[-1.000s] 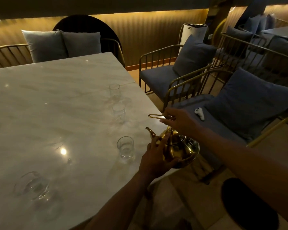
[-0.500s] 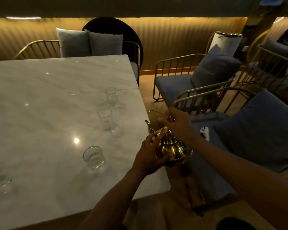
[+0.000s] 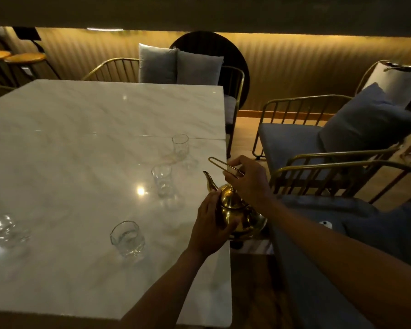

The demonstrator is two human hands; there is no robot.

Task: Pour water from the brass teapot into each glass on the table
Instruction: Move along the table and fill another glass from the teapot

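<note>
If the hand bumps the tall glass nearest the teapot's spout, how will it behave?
The tall glass looks narrow for its height, so it would probably tip rather than slide. The polished marble table seems slick, so a low push may make it skid. Being thin clear glass, it is likely fragile.

Dim amber ribbed wall [image 3: 294, 67], brass-framed armchairs [image 3: 294, 143], grey cushions [image 3: 176, 64]

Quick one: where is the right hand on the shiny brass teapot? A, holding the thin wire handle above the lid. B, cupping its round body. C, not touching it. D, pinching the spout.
A: the right hand has a grip on the shiny brass teapot by its thin wire handle, while the left hand steadies the body.
</note>
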